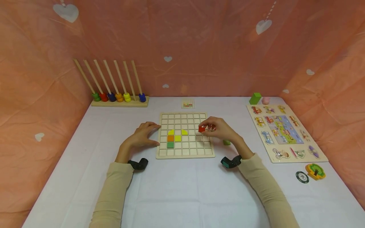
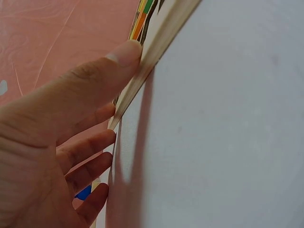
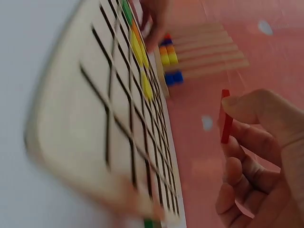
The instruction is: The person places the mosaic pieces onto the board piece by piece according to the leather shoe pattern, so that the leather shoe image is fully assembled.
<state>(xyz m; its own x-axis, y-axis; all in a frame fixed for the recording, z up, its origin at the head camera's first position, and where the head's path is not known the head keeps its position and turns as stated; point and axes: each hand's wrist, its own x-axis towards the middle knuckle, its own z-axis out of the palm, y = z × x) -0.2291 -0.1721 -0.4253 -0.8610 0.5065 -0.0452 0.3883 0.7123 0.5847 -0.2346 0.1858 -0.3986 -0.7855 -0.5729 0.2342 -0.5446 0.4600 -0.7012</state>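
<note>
A wooden grid board (image 1: 185, 152) lies on the white table. Set in its squares are two yellow corner-shaped tiles (image 1: 171, 132), a yellow square tile (image 1: 178, 138), an orange tile (image 1: 170, 138) and a green tile (image 1: 170, 145). Along the board's left edge my left hand (image 1: 141, 135) rests with thumb and fingers spread, the thumb (image 2: 126, 53) against the rim. Above the board's right side, my right hand (image 1: 219, 127) pinches a thin red square tile (image 3: 226, 116) between thumb and forefinger. The other fingers of that hand curl loosely below it.
A small pattern card (image 1: 188, 103) lies behind the board. At back left stands a peg rack (image 1: 119, 104) with coloured beads. On the right are a picture puzzle (image 1: 280, 134), a green block (image 1: 255, 98), a tree piece (image 1: 315, 171) and a round chip (image 1: 302, 177). A green piece (image 1: 226, 142) sits beneath my right wrist.
</note>
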